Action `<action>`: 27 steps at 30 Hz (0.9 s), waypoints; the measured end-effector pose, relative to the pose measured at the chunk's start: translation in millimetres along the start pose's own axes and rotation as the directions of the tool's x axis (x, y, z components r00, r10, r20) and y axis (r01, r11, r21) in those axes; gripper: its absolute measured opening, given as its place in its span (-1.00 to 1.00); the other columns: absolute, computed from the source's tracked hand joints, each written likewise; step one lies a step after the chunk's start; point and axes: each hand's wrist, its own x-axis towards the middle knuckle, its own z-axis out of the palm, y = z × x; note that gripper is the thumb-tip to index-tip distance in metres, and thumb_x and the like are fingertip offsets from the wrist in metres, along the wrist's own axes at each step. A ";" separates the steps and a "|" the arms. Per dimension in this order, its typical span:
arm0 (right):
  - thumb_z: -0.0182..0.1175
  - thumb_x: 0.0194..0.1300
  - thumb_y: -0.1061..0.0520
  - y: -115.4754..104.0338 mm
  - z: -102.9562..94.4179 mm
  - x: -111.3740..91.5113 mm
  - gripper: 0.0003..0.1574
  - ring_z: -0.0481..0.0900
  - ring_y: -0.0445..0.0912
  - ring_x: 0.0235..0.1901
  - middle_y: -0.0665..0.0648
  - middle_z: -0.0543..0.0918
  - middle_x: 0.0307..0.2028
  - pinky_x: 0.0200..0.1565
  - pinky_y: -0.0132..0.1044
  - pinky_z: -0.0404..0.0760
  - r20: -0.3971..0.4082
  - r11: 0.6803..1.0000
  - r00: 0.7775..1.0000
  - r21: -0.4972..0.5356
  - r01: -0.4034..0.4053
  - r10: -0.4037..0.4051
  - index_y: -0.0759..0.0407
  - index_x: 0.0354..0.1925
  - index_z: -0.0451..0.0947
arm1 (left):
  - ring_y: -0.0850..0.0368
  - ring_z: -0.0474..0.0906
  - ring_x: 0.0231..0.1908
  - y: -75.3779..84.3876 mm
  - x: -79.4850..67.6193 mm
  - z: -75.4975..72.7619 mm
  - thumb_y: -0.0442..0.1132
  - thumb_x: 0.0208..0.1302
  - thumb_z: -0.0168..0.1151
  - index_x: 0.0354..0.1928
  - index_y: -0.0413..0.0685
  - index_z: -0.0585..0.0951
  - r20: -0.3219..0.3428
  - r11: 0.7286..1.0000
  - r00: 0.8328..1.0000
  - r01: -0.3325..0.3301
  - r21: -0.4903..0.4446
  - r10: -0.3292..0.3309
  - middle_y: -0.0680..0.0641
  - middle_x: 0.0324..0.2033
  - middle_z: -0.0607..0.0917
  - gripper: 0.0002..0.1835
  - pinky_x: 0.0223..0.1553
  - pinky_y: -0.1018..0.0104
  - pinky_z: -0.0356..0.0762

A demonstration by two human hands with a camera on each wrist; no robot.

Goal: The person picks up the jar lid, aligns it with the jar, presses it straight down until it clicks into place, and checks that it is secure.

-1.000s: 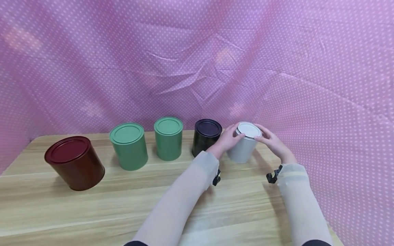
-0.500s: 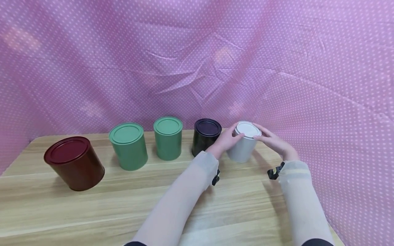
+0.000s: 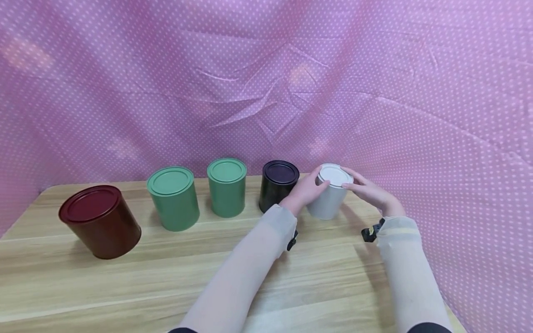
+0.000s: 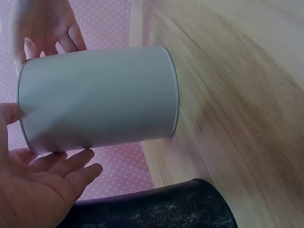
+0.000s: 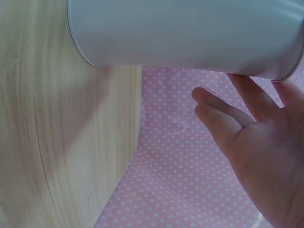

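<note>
A white paint can (image 3: 326, 205) stands upright at the table's far right, with its white lid (image 3: 334, 175) seated flat on top. From its left side my left hand (image 3: 306, 188) holds the upper rim, thumb at the front edge. My right hand (image 3: 372, 192) holds the rim opposite, its thumb also at the front. Both wrist views show the plain side of the can; in the left one, left fingers (image 4: 78, 173) spread along its wall near the top. Some right fingers (image 5: 216, 121) stand off the wall. A black can (image 3: 271, 187) is just left of my left hand, partly covered by it.
Two green cans (image 3: 176, 206) stand left of the black one, all lidded. A wider dark red can (image 3: 104, 226) is at the far left. Pink dotted cloth (image 3: 449, 152) hangs behind and close along the right side of the wooden table (image 3: 175, 282).
A dark gap under the white lid's edge, visible a second ago, is gone; the lid sits level. My right wrist has shifted slightly right and up. The left hand is nearly still.
</note>
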 end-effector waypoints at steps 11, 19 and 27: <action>0.00 0.48 -0.07 -3.6 2.7 5.4 -0.10 -0.34 0.22 0.51 0.25 -0.23 0.53 0.45 0.22 -0.22 0.020 0.992 0.996 0.091 0.084 -0.086 -0.11 0.55 -0.27 | 0.11 0.37 0.33 2.6 1.6 -4.5 0.13 0.43 -0.03 0.51 0.17 0.10 -0.004 0.998 1.000 0.014 0.068 -0.013 0.01 0.37 0.41 -0.32 0.33 0.23 0.33; -0.01 0.48 0.00 -5.5 5.4 5.5 -0.11 -0.35 0.24 0.50 0.28 -0.22 0.52 0.44 0.22 -0.25 0.009 0.990 0.996 0.113 0.087 -0.089 -0.04 0.54 -0.27 | 0.11 0.37 0.33 2.6 0.4 -7.2 0.12 0.42 -0.01 0.50 0.18 0.12 0.002 0.999 0.999 0.032 0.038 -0.032 0.00 0.36 0.41 -0.32 0.33 0.22 0.33; -0.01 0.48 -0.02 -7.3 9.1 5.9 -0.10 -0.36 0.26 0.50 0.29 -0.22 0.52 0.44 0.23 -0.26 0.010 0.989 0.997 0.129 0.071 -0.073 -0.05 0.54 -0.29 | 0.09 0.41 0.30 0.1 1.1 -9.1 0.11 0.41 0.00 0.50 0.17 0.14 0.008 0.998 1.000 0.026 0.059 -0.027 -0.01 0.34 0.44 -0.32 0.31 0.20 0.37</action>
